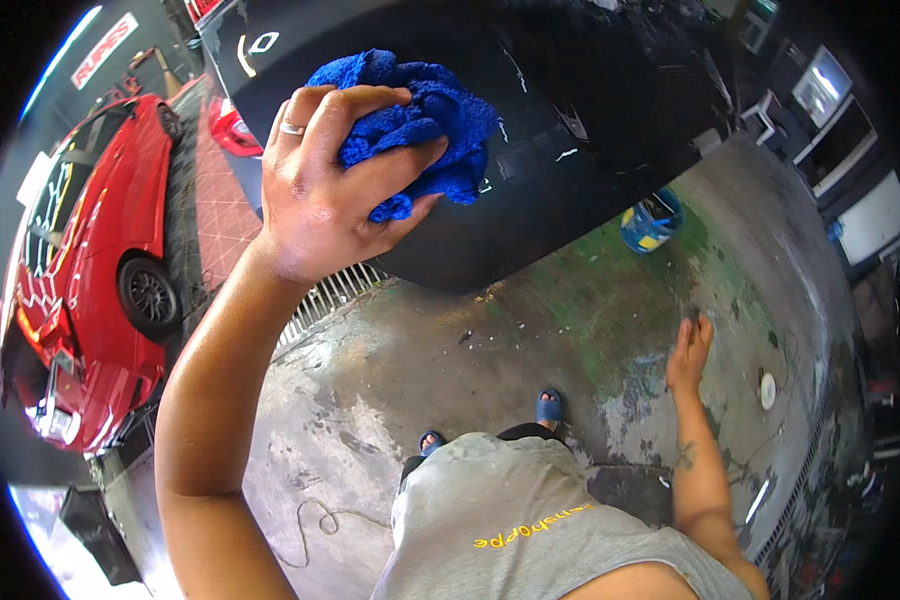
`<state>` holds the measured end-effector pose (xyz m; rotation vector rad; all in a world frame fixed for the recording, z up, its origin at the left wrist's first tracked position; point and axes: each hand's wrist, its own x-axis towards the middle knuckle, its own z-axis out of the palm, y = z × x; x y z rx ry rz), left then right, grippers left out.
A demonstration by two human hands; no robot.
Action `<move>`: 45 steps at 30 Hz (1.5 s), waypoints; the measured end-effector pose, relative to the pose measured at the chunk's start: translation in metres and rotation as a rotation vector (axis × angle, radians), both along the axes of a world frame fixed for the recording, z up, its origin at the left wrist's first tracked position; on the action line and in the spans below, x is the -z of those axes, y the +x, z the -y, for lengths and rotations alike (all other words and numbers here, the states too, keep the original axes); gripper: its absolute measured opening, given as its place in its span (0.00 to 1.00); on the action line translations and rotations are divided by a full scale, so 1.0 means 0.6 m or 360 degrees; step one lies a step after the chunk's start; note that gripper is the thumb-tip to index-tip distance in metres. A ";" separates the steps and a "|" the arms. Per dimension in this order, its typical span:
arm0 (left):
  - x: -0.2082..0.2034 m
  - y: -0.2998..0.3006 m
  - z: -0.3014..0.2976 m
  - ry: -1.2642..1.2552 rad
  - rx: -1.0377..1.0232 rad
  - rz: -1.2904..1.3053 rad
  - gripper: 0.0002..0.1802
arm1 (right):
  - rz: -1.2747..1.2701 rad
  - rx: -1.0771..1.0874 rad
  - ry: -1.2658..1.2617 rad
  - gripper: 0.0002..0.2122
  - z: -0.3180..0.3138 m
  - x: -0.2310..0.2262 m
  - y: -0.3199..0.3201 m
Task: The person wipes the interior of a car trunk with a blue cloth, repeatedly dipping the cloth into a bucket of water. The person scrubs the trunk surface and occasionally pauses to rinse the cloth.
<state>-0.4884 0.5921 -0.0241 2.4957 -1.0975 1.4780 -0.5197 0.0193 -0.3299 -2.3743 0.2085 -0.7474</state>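
Observation:
My left hand point(320, 180) is closed on a bunched blue cloth point(435, 115), with a ring on one finger and the skin looking wet. The cloth is over a glossy black car panel point(590, 80) and seems to touch it. Pale streaks, perhaps reflections or water, show on the panel. Out to the right, my right hand point(690, 355) hangs low over the floor with its fingers stretched out and nothing visible in it.
A red car point(105, 270) is parked at the left. Beyond the black panel's edge, a blue bucket point(652, 222) stands on the stained concrete floor point(420, 350). A floor grate point(335, 295) lies below my left wrist, and a thin cord point(320, 520) curls at the lower left.

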 end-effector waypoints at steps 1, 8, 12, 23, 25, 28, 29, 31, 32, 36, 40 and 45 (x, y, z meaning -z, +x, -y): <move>0.002 -0.002 -0.001 -0.0017 -0.0005 0.0009 0.29 | -0.0568 0.0140 -0.0140 0.25 0.060 0.045 -0.048; 0.007 -0.001 -0.013 -0.0060 0.0060 0.0046 0.29 | -0.0556 0.1592 0.1305 0.24 0.096 0.309 -0.432; 0.014 0.004 -0.013 -0.0046 0.0073 0.0065 0.29 | -0.0400 0.1406 0.1844 0.17 0.036 0.234 -0.417; -0.083 0.044 0.007 0.0185 -0.0016 -0.0020 0.25 | -0.0707 -0.0464 0.1671 0.13 -0.056 -0.086 -0.013; -0.094 0.067 0.023 0.0023 -0.0157 0.0102 0.25 | -0.0464 -0.0779 0.1079 0.18 -0.063 -0.165 0.074; -0.084 0.066 0.026 -0.0056 -0.0232 0.0089 0.26 | 0.0019 -0.1315 0.0767 0.27 -0.187 -0.346 0.116; -0.082 0.058 0.022 -0.0070 -0.0239 0.0077 0.27 | 0.0111 -0.1489 0.0291 0.29 -0.218 -0.404 0.121; -0.078 0.060 0.024 -0.0050 -0.0298 0.0109 0.27 | 0.0428 -0.1799 -0.0532 0.31 -0.265 -0.458 0.151; -0.077 0.055 0.021 -0.0034 -0.0353 0.0120 0.27 | 0.0668 -0.1979 -0.0855 0.31 -0.294 -0.463 0.174; -0.080 0.069 0.037 -0.0048 -0.0305 0.0169 0.26 | 0.1140 -0.2173 -0.1722 0.28 -0.325 -0.453 0.208; -0.088 0.058 0.014 0.0105 -0.0244 0.0245 0.29 | 0.1350 -0.2160 -0.2140 0.28 -0.254 -0.448 0.317; -0.088 0.058 0.032 0.0070 -0.0314 0.0212 0.31 | 0.1392 -0.2156 -0.2184 0.29 -0.299 -0.444 0.296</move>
